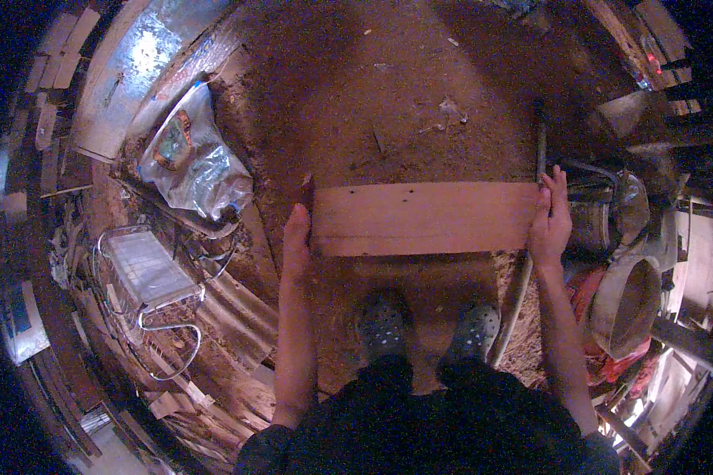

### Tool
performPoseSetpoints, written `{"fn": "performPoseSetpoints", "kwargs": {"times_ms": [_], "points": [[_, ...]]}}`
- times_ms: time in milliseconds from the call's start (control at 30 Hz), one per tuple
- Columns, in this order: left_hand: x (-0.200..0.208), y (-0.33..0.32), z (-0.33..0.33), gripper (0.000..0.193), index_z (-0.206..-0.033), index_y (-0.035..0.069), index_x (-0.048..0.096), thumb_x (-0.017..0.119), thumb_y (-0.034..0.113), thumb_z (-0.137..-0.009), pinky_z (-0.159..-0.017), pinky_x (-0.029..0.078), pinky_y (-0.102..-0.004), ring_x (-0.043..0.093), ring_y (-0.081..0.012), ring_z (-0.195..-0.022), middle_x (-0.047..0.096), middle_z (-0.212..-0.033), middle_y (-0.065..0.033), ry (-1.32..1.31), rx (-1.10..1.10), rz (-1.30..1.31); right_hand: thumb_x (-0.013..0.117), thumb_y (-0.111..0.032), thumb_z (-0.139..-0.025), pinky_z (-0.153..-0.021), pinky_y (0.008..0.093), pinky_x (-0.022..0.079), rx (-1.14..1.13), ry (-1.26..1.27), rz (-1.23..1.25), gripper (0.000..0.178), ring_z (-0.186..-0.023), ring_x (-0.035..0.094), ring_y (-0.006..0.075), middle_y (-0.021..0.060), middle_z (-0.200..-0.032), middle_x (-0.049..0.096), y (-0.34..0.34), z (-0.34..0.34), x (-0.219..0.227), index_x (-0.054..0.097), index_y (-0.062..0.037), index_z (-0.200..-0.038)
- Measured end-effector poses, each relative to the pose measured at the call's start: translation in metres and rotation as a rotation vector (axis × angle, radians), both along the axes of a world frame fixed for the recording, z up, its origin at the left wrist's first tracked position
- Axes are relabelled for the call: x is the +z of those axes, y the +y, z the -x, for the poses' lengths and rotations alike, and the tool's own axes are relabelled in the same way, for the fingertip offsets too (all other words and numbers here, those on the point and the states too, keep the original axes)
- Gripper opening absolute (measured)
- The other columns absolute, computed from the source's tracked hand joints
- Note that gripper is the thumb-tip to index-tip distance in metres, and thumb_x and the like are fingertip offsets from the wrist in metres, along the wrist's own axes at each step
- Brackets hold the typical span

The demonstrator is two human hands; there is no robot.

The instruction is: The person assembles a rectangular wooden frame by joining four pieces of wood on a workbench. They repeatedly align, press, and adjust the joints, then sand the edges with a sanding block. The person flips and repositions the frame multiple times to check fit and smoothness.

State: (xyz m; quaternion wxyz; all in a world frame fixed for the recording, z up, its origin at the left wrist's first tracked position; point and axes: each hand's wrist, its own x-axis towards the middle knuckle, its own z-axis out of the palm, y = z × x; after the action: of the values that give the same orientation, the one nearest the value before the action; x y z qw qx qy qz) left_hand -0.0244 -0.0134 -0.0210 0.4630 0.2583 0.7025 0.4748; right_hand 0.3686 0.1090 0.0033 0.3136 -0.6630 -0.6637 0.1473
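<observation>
A wooden board point(424, 218), light brown with a few small dark spots near its far edge, is held level in front of me above the dirt floor. My left hand point(297, 233) grips its left end, thumb showing along the side and the other fingers mostly hidden. At the right end, my right hand point(552, 218) is closed on the board, with its fingertips pointing up past the edge. Below the board show my clog shoes point(384, 324), dotted with holes.
On the left lie a shiny plastic sack point(198, 158) and a metal-framed chair point(150, 265) among wood scraps. To the right stand a round basin-like container point(626, 305), red cloth or plastic point(582, 293) and a hose point(517, 313). Brown dirt floor point(356, 87) stretches ahead.
</observation>
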Motion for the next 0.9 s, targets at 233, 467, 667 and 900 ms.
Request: {"fn": "performPoseSetpoints", "kwargs": {"times_ms": [233,467,667,900], "points": [[0.007,-0.033,-0.01,0.049,-0.112,-0.008,0.055,0.044,0.038,-0.098,-0.081,0.044,-0.0332,0.053,-0.0194,-0.089,0.061,-0.097,-0.0106,0.067,0.018,0.021,0.041,-0.025,-0.099,-0.101,0.0348,0.038,0.067,-0.179,-0.142,0.042,-0.123,0.05,0.0256,0.017,-0.133,0.052,-0.003,-0.003,0.002,0.046,-0.0005,-0.134],[-0.005,-0.098,-0.042,0.048,-0.111,-0.009,0.056,0.045,0.036,-0.099,-0.079,0.044,-0.0327,0.053,-0.0189,-0.087,0.062,-0.095,-0.0107,0.299,0.132,0.072,0.04,-0.025,-0.099,-0.107,0.0366,0.031,0.023,0.009,0.02,0.039,-0.136,0.035,0.0269,0.0161,-0.14,0.044,-0.003,0.003,0.007,0.053,0.0006,-0.126],[-0.011,-0.133,-0.071,0.045,-0.113,-0.008,0.057,0.04,0.032,-0.099,-0.078,0.046,-0.0326,0.058,-0.0223,-0.091,0.064,-0.1,-0.0156,0.335,-0.042,0.44,0.041,-0.025,-0.1,-0.108,0.0359,0.03,0.04,0.002,-0.002,0.039,-0.136,0.035,0.0251,0.0152,-0.141,0.044,-0.002,-0.001,0.003,0.053,0.0014,-0.125],[0.021,-0.124,-0.115,0.04,-0.127,-0.002,0.052,0.042,0.023,-0.096,-0.098,0.044,-0.0396,0.05,-0.0353,-0.122,0.053,-0.129,-0.0227,0.447,-0.492,-0.299,0.04,-0.026,-0.1,-0.108,0.0398,0.029,0.173,0.191,-0.125,0.04,-0.133,0.038,0.0305,0.0168,-0.14,0.045,-0.019,0.004,0.016,0.054,0.0037,-0.124]]}}
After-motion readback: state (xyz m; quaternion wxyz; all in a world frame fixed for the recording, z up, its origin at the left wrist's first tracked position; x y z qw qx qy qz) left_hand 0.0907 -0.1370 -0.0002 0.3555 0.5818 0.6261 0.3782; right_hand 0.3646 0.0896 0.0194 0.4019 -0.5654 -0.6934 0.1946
